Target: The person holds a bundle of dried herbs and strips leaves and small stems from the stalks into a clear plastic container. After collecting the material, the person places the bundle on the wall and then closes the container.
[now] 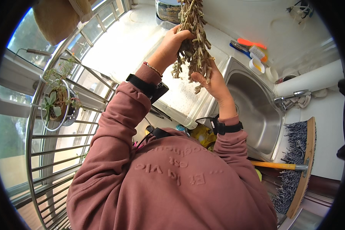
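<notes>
A dried plant bundle (196, 32) hangs at the frame's top centre, clasped in the left hand (171, 44). The right hand (215, 83) touches its lower end; whether it pinches, I cannot tell. A steel sink (257, 115) lies right of centre.

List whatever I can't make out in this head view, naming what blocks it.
Top of the dried bundle: head view, cut off by the upper edge.
Most fingers of the left hand and right hand: head view, behind the bundle.
Rest of the broom handle: head view, behind the right sleeve.
Lower part of the yellow bag: head view, behind the sweatshirt.
</notes>
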`<action>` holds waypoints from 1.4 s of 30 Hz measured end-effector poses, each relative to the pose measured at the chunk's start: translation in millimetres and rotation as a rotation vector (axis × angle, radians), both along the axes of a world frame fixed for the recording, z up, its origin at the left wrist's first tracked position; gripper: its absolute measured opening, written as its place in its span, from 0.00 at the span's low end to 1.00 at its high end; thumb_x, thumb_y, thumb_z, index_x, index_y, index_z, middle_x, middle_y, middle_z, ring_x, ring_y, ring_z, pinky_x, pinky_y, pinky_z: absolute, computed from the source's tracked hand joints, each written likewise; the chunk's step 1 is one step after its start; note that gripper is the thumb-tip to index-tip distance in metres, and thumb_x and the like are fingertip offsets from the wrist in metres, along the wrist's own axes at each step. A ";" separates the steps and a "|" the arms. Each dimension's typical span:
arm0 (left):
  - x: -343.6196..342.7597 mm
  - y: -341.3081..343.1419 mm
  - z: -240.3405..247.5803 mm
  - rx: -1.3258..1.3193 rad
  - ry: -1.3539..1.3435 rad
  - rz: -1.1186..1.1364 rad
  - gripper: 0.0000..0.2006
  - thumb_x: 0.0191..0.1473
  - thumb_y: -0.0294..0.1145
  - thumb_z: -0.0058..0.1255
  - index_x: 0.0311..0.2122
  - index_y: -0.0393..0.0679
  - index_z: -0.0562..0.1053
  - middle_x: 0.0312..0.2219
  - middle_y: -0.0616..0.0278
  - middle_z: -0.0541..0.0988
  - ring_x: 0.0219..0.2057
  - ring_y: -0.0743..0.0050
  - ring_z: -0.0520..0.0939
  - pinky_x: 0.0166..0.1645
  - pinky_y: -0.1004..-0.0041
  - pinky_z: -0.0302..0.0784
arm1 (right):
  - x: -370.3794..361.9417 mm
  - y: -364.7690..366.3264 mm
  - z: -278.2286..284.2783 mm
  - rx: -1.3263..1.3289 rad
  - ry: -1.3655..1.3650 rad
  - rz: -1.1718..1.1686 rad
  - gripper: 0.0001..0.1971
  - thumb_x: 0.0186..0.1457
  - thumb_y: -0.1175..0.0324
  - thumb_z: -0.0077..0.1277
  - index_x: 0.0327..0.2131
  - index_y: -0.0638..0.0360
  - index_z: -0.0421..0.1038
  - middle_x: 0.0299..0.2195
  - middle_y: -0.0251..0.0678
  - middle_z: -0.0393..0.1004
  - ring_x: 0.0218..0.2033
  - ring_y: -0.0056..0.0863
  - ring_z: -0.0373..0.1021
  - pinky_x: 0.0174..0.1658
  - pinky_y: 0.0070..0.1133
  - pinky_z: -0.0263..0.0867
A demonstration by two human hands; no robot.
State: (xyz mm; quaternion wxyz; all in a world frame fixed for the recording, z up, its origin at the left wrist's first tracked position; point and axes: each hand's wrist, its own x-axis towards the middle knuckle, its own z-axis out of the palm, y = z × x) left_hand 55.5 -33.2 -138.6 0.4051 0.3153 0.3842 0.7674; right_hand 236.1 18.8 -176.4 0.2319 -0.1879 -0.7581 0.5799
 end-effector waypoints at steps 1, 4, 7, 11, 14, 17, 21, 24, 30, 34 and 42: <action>-0.4 2.4 0.9 0.013 -0.019 -0.035 0.11 0.49 0.25 0.50 0.39 0.37 0.70 0.30 0.64 0.76 0.28 0.79 0.77 0.36 0.76 0.76 | -1.0 0.5 -0.3 0.103 -0.009 0.088 0.39 0.52 0.53 0.63 0.59 0.63 0.54 0.49 0.39 0.70 0.48 0.27 0.67 0.52 0.23 0.64; -2.7 3.6 1.8 0.043 -0.059 -0.025 0.10 0.49 0.25 0.51 0.38 0.36 0.72 0.29 0.64 0.77 0.29 0.79 0.77 0.36 0.77 0.76 | -2.5 2.3 0.2 0.323 -0.196 0.172 0.47 0.46 0.52 0.67 0.62 0.61 0.51 0.53 0.42 0.68 0.54 0.32 0.66 0.55 0.26 0.64; -5.0 2.8 0.0 0.033 0.032 -0.005 0.12 0.48 0.25 0.52 0.40 0.35 0.71 0.29 0.64 0.77 0.29 0.79 0.77 0.37 0.78 0.75 | -3.7 8.7 1.9 -0.011 0.006 0.044 0.54 0.41 0.55 0.71 0.65 0.59 0.45 0.52 0.41 0.68 0.56 0.31 0.64 0.54 0.27 0.64; -12.0 -2.8 -3.1 -0.007 0.097 0.012 0.10 0.52 0.23 0.49 0.40 0.35 0.69 0.32 0.61 0.77 0.29 0.79 0.80 0.36 0.77 0.79 | 10.9 16.5 4.1 0.366 -0.264 0.288 0.51 0.44 0.63 0.67 0.66 0.60 0.44 0.62 0.46 0.58 0.66 0.37 0.51 0.68 0.27 0.44; -17.5 -9.2 -3.8 -0.038 0.116 0.008 0.11 0.51 0.22 0.50 0.41 0.34 0.69 0.32 0.60 0.78 0.29 0.78 0.80 0.36 0.77 0.79 | 29.4 29.9 13.5 0.206 -0.306 0.217 0.40 0.50 0.68 0.60 0.64 0.65 0.50 0.63 0.46 0.56 0.65 0.33 0.52 0.67 0.33 0.45; -16.7 -12.5 -2.5 -0.026 0.125 -0.004 0.14 0.51 0.22 0.51 0.44 0.33 0.68 0.34 0.60 0.78 0.32 0.77 0.80 0.38 0.76 0.79 | 25.5 34.6 21.0 -0.079 -0.012 0.031 0.26 0.59 0.75 0.47 0.61 0.66 0.57 0.58 0.41 0.63 0.59 0.28 0.61 0.63 0.27 0.55; -2.5 -10.3 -4.5 0.036 0.206 -0.088 0.18 0.52 0.22 0.51 0.49 0.33 0.67 0.37 0.61 0.77 0.36 0.77 0.79 0.43 0.76 0.76 | -2.6 18.3 20.7 -0.207 0.290 -0.005 0.33 0.60 0.56 0.53 0.61 0.68 0.55 0.55 0.37 0.64 0.54 0.25 0.64 0.58 0.21 0.60; 1.7 -8.5 -6.0 0.022 0.285 -0.180 0.19 0.53 0.25 0.51 0.51 0.33 0.66 0.41 0.60 0.76 0.42 0.75 0.77 0.48 0.75 0.74 | -18.0 8.3 17.3 -0.152 0.324 0.004 0.35 0.56 0.57 0.59 0.59 0.67 0.55 0.53 0.37 0.66 0.52 0.23 0.65 0.56 0.20 0.61; -13.6 -11.9 -6.8 -0.070 0.170 -0.247 0.30 0.61 0.48 0.44 0.61 0.36 0.61 0.52 0.55 0.73 0.52 0.71 0.74 0.57 0.72 0.68 | -16.6 14.8 12.7 -0.256 0.368 -0.211 0.19 0.57 0.73 0.56 0.50 0.68 0.67 0.42 0.34 0.75 0.42 0.18 0.71 0.47 0.17 0.68; 6.7 -10.1 -16.6 -0.120 0.156 -0.296 0.35 0.65 0.59 0.32 0.63 0.36 0.59 0.60 0.54 0.65 0.60 0.70 0.63 0.65 0.73 0.53 | -28.3 5.7 5.9 -0.158 0.360 -0.212 0.17 0.56 0.75 0.55 0.49 0.66 0.68 0.41 0.33 0.76 0.41 0.18 0.71 0.46 0.18 0.67; 24.1 -11.8 -8.7 -0.046 0.287 -0.187 0.44 0.62 0.68 0.23 0.65 0.33 0.53 0.63 0.51 0.59 0.65 0.65 0.57 0.68 0.70 0.48 | -30.6 5.7 14.7 -0.187 0.335 -0.270 0.14 0.57 0.76 0.54 0.47 0.68 0.68 0.41 0.33 0.75 0.41 0.19 0.71 0.48 0.19 0.67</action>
